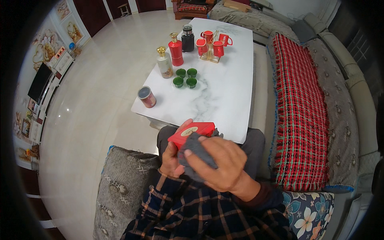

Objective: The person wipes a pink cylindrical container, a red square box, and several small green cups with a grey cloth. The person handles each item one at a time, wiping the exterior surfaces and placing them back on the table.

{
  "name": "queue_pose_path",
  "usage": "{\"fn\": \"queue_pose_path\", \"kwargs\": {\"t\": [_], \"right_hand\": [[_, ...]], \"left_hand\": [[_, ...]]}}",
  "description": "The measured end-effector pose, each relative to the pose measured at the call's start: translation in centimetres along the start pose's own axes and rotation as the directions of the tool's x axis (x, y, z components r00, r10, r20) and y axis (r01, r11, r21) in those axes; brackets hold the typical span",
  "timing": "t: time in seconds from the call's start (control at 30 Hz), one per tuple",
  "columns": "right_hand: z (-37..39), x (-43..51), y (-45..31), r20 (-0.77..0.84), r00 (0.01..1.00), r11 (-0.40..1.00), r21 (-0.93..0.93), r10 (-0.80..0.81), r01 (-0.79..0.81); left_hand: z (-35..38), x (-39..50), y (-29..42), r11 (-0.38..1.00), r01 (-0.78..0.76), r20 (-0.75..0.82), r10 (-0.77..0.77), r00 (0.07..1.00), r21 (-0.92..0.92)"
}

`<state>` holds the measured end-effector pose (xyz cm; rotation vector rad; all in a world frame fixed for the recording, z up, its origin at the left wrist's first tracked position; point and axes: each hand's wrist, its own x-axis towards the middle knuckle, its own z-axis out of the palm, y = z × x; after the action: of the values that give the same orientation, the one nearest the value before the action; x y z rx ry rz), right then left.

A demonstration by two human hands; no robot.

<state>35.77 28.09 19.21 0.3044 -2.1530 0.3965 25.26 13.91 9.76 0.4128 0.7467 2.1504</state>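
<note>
A red box (177, 137) with a round cream label is gripped in my left hand (171, 160), above my lap and close to the table's near edge. My right hand (223, 163) holds a dark grey cloth (198, 150) pressed against the box's near right side. The cloth hides much of the box's lower face and part of my left fingers. On the marbled white table (228, 99) beyond, the nearest thing is a lidded can (147, 97) at the left corner.
Several green cups (191, 82) stand mid-table. Behind them are a white bottle (165, 64), a red bottle (176, 51), a dark lidded jar (187, 39) and red mugs (218, 49) on a gold rack (210, 58). A sofa with a red woven cover (300, 114) runs along the right.
</note>
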Motion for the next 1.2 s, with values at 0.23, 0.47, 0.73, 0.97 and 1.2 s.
{"fn": "queue_pose_path", "kwargs": {"t": [0.23, 0.47, 0.73, 0.97, 1.2], "right_hand": [[2.2, -1.4, 1.2, -0.033, 0.999, 1.0, -0.016, 0.018, -0.018], [3.1, -3.4, 4.4, -0.017, 0.835, 0.794, 0.319, 0.55, -0.516], [4.2, -5.1, 3.3, 0.117, 0.616, 0.393, 0.674, 0.779, -0.625], [4.3, -5.0, 3.3, -0.02, 0.699, 0.623, 0.474, 0.714, -0.623], [3.3, -3.5, 1.2, 0.003, 0.887, 0.827, 0.359, 0.462, -0.433]], "left_hand": [[-1.0, -0.6, 0.2, 0.991, -0.016, -0.007, 0.015, 1.0, -0.133], [-1.7, -0.8, 0.7, 0.985, -0.017, 0.014, 0.02, 1.0, -0.173], [-2.8, -0.1, 0.3, 0.995, -0.011, -0.072, 0.004, 0.997, -0.096], [-2.1, -0.1, 0.9, 0.995, -0.051, -0.19, 0.067, 0.979, 0.089], [-0.9, -0.1, 0.4, 0.981, -0.076, -0.209, 0.114, 0.971, 0.18]]}}
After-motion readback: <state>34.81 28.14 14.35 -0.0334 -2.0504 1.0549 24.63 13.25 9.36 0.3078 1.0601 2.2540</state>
